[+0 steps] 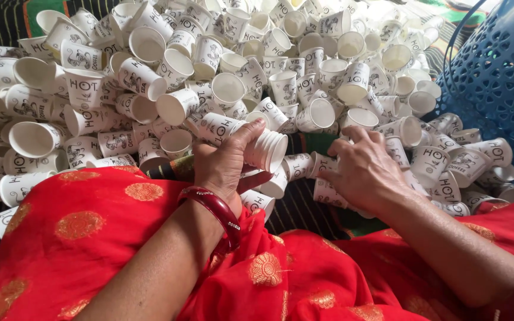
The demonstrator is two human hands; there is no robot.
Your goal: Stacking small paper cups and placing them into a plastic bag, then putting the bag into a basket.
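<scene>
Head view: the left hand point(224, 163) was closed around a nested stack of white paper cups point(263, 148), held on its side above the red cloth point(90, 238) over the lap. The right hand point(364, 172) lay palm-down, fingers spread, on loose printed paper cups point(447, 160) beside a blue perforated basket point(501, 77). Risk, as judged: the thin stack could crush under a tight squeeze, or slide apart if tilted. The heaped cups point(209, 71) could roll if nudged.

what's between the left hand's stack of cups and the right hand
In the head view, a few loose printed paper cups lie on their sides between the nested stack of cups in the left hand and the right hand.
</scene>
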